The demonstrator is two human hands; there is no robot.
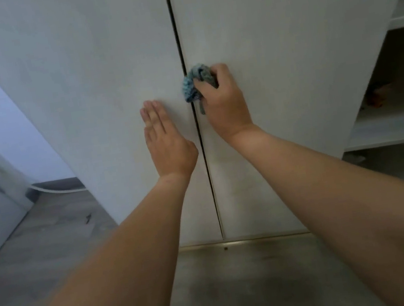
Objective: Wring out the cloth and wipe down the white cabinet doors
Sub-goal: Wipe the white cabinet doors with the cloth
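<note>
Blue cloth [194, 83]: bunched, grasped by right hand [225, 104] at the door seam [183, 58].
Left hand [164, 137]: released, flat on left door [79, 79].
Right side: open shelves [401, 123].

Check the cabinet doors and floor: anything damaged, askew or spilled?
Nothing serious. The doors hang flush, their gap even. The right hand holds the cloth at the seam. Only oddity: a small dark scrap on the floor, left of the cabinet.

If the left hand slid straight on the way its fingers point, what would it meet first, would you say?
The left hand lies flat on the left white cabinet door, fingers pointing up the panel. That way looks free: only bare door as far as the picture shows. The bunched blue cloth sits off to its right.
</note>
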